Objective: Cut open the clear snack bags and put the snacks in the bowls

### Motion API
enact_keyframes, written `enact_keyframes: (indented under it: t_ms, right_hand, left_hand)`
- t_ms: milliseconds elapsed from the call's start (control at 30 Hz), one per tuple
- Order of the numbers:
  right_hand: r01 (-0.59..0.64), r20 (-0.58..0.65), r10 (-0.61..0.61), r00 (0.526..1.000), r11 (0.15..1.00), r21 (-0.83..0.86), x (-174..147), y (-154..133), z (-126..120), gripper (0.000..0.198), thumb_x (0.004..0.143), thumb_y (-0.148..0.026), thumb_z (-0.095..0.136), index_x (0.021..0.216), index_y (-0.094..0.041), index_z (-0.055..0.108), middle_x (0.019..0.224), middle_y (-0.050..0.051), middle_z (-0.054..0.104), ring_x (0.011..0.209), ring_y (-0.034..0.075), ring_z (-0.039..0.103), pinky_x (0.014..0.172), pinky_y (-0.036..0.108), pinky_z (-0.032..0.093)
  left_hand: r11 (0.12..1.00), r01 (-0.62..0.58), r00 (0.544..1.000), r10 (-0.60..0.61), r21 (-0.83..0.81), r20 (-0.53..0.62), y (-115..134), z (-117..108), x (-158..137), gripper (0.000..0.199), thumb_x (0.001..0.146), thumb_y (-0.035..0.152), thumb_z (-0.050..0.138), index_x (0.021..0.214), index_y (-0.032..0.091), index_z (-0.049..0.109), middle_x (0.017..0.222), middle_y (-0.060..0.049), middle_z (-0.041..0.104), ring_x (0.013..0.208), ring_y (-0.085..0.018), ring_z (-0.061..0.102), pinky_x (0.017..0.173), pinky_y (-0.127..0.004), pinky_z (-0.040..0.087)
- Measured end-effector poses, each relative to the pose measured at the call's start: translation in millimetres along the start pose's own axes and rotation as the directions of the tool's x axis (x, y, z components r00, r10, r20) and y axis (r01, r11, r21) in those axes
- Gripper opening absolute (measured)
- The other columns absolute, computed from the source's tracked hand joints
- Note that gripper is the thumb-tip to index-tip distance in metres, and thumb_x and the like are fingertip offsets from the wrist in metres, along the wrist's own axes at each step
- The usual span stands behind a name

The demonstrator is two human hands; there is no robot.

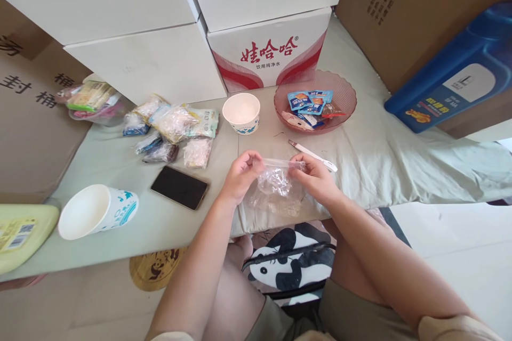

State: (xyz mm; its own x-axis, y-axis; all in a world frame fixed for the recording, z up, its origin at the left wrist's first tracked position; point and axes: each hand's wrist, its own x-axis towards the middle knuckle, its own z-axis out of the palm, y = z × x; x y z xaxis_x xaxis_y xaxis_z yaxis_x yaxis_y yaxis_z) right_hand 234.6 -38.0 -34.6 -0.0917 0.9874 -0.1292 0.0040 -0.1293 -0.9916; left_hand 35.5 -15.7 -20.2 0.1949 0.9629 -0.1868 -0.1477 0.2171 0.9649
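A small clear plastic bag (276, 181) is stretched between my two hands near the front edge of the cloth-covered surface. My left hand (244, 173) pinches its top left corner, fingers curled. On the opposite side, my right hand (314, 176) grips the top right corner between thumb and fingers. Crinkled and see-through, the bag hangs toward me. Just beyond my right hand lies a white cutter knife (314, 155). A white paper cup (241, 113) stands upright beyond my left hand, and a pink glass bowl (348, 109) holding blue snack packets (310, 102) sits behind the knife.
Several wrapped snack packs (176, 122) are piled at left, near a black phone (180, 187). Another paper cup (100, 210) lies tilted by a yellow bottle (26, 234). A blue bottle (456, 74) leans at right. White boxes (268, 53) and cardboard cartons (412, 16) line the back.
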Motion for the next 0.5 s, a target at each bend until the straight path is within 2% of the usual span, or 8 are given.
enact_keyframes:
  t_ms: [133,167,233,300,400,500]
  right_hand:
    - [-0.008,0.022,0.007,1.0,0.998,0.059,-0.7,-2.4,0.3,0.047,0.07,-0.034,0.072,0.111,-0.026,0.052,0.09,-0.001,0.065,0.073,0.016,0.06,0.067,0.03,0.048]
    - [-0.023,0.06,0.021,0.998,0.999,0.03,-0.3,-2.4,-0.2,0.044,0.069,-0.034,0.073,0.108,-0.025,0.054,0.089,0.0,0.065,0.073,0.016,0.06,0.067,0.03,0.049]
    - [-0.021,0.115,0.027,0.993,0.998,-0.056,0.6,-2.2,-1.5,0.026,0.072,-0.037,0.07,0.09,-0.022,0.059,0.079,0.0,0.062,0.07,0.016,0.058,0.067,0.03,0.048]
    - [0.009,0.103,0.003,0.995,0.993,-0.114,1.0,-2.1,-2.5,0.02,0.076,-0.039,0.065,0.076,-0.021,0.058,0.072,0.0,0.059,0.068,0.015,0.055,0.066,0.03,0.046]
    - [0.028,0.01,-0.027,1.0,0.997,-0.074,0.4,-2.6,-2.8,0.023,0.077,-0.043,0.064,0.083,-0.021,0.058,0.072,-0.001,0.058,0.066,0.014,0.053,0.064,0.029,0.045]
    - [0.025,0.078,-0.022,0.997,0.999,-0.041,-0.5,-3.0,-2.5,0.032,0.075,-0.044,0.068,0.096,-0.021,0.059,0.079,-0.001,0.063,0.071,0.015,0.057,0.068,0.029,0.047]
  left_hand:
    - [0.999,-0.035,0.999,0.035,0.005,-0.012,-1.0,2.0,0.7,0.057,0.058,0.016,0.083,0.103,0.025,0.05,0.083,0.007,0.06,0.068,-0.007,0.058,0.066,-0.02,0.047]
    - [0.998,-0.051,0.999,0.051,-0.031,-0.02,-0.3,1.9,0.7,0.06,0.057,0.015,0.083,0.105,0.025,0.049,0.084,0.008,0.06,0.068,-0.007,0.059,0.066,-0.019,0.047]
    - [0.991,-0.045,0.999,0.043,-0.126,-0.014,1.9,0.9,0.1,0.065,0.057,0.016,0.083,0.111,0.027,0.048,0.088,0.007,0.062,0.072,-0.008,0.062,0.069,-0.02,0.049]
    - [0.983,0.042,0.998,-0.033,-0.181,0.049,3.7,-0.2,-1.2,0.067,0.059,0.019,0.084,0.117,0.027,0.051,0.095,0.003,0.066,0.08,-0.011,0.066,0.074,-0.024,0.051]
    - [0.977,0.201,0.966,-0.185,-0.073,0.179,3.7,-0.2,-3.4,0.053,0.063,0.022,0.082,0.112,0.021,0.062,0.101,-0.004,0.072,0.088,-0.018,0.07,0.079,-0.03,0.053]
    - [0.973,0.232,0.956,-0.228,-0.003,0.187,1.9,1.1,-4.3,0.033,0.067,0.02,0.076,0.099,0.016,0.07,0.097,-0.007,0.075,0.091,-0.021,0.071,0.083,-0.032,0.054]
